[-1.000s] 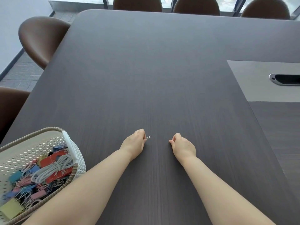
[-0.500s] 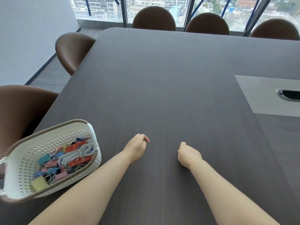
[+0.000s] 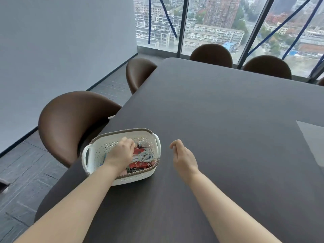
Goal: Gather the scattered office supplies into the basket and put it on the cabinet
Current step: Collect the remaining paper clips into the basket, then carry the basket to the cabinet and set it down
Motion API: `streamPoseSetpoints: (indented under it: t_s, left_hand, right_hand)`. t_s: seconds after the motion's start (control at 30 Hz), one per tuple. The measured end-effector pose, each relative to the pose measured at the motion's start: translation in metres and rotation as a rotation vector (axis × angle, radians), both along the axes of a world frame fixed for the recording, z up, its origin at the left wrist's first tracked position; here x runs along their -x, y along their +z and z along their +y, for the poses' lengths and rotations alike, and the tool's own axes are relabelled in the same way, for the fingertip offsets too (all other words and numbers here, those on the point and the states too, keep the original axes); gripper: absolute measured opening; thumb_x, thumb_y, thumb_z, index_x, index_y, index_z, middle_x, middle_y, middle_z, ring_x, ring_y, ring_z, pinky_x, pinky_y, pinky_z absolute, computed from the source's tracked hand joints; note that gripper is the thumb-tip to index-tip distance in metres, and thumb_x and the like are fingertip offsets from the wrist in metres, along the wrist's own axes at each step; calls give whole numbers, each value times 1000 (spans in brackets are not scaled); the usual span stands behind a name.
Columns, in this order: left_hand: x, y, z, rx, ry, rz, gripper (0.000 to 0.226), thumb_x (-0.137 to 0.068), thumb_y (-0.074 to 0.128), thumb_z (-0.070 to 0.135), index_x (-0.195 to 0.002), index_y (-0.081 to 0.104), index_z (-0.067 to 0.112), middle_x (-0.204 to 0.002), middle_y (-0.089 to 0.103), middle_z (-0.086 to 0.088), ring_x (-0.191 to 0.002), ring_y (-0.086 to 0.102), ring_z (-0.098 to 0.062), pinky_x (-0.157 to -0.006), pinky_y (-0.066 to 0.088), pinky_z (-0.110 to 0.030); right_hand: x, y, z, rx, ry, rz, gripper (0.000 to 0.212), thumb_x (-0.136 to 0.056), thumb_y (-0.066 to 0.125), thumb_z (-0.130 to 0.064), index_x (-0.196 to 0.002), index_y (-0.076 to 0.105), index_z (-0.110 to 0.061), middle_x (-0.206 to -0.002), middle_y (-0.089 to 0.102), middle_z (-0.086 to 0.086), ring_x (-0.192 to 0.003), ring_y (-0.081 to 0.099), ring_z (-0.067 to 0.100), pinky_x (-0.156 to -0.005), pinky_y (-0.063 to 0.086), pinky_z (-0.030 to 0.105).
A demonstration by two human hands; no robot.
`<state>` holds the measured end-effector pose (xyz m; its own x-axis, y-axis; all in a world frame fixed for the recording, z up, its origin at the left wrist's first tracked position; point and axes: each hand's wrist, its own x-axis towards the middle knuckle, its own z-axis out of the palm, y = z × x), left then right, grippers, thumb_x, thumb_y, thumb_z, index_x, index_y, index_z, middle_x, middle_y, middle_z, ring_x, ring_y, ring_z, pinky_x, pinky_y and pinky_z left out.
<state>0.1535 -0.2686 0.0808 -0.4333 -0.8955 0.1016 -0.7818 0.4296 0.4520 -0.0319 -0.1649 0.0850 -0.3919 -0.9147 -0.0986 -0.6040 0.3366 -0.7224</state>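
Head view: basket [image 3: 122, 132] sits at the worktop's [image 3: 228, 137] left edge within reach, left hand [image 3: 121, 153] dipped in over the supplies [image 3: 144, 156], likely dropping something, its grip hidden; right hand [image 3: 184, 158] hovers beside it, fingers [image 3: 175, 144] curled as if pinching something too small to tell

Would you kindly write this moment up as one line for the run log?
left hand: in basket, fingers curled | right hand: over table, fingertips together | basket: on table

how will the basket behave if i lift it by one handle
The basket looks like thin perforated plastic, so it is probably light and slightly flexible. The visible contents, like the cable, lie toward its right end, so it may tip that way.
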Motion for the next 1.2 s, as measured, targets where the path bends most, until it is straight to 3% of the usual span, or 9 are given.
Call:
streamPoseSetpoints:
  t_s: [0.1,0.2,0.37,0.57,0.7,0.8,0.9,1.0,1.2]
  left_hand:
    - [-29,-3,-5,-138,-100,-231,44,-98,32,36,-139,35,21,-142,42,0,-135,29,-20,-110,19,-44]
    - [-54,-1,-2,-240,-160,-262,53,-99,23,35,-148,5,25,-155,13,3,-143,-6,-12,-112,-10,-49]
    - [-87,-3,0,-138,-211,-360,57,-98,29,38,-148,9,19,-156,-9,1,-141,-16,-12,-113,-9,-45]
    - [-105,-8,5,35,-59,-431,51,-94,38,42,-142,29,27,-156,0,-1,-143,-9,-23,-112,5,-53]
    - [-112,-12,8,-125,117,-277,68,-91,47,41,-146,13,19,-155,-7,-9,-140,17,-28,-110,23,-45]
    - [-110,-13,16,-252,199,-148,72,-92,49,32,-147,4,18,-154,-17,-8,-132,36,-30,-99,38,-39]
    - [-108,-13,26,-336,329,11,77,-92,48,22,-147,-6,22,-154,4,-13,-128,40,-34,-96,40,-40]
    - [-106,-14,39,-386,446,59,81,-93,47,22,-145,-16,21,-139,41,-18,-112,53,-35,-87,44,-40]
    - [-128,-19,72,-376,537,135,79,-93,48,24,-146,-12,22,-149,29,-13,-122,47,-35,-94,43,-42]
  right_hand:
    - [-40,17,-24,121,155,70,17,-98,33,-27,-90,43,-16,-79,49,-5,-75,43,19,-66,31,28]
    - [-68,18,-42,90,258,12,21,-97,37,-31,-101,50,-15,-103,49,-2,-99,44,15,-84,36,30]
    - [-88,4,-50,-63,372,56,43,-100,31,-33,-141,35,-20,-154,20,-6,-144,9,11,-119,8,38]
    - [-79,0,-41,47,230,238,37,-91,44,-9,-125,52,-22,-127,59,-2,-109,56,25,-96,43,33]
    - [-63,-1,-42,59,163,432,40,-89,53,-20,-128,48,-22,-141,44,-2,-130,33,23,-107,27,36]
    - [-52,0,-47,-114,91,308,64,-89,54,-29,-143,21,-23,-155,17,3,-138,21,26,-110,26,40]
    - [-46,-4,-48,-247,63,89,79,-90,53,-27,-147,-1,-20,-144,38,11,-122,47,31,-94,42,40]
    - [-44,-13,-42,-271,115,100,75,-91,48,-24,-147,-1,-18,-120,58,19,-100,58,34,-82,47,40]
    - [-60,-28,-27,-153,211,20,72,-89,49,-24,-144,3,-31,-87,65,8,-73,60,25,-62,48,33]
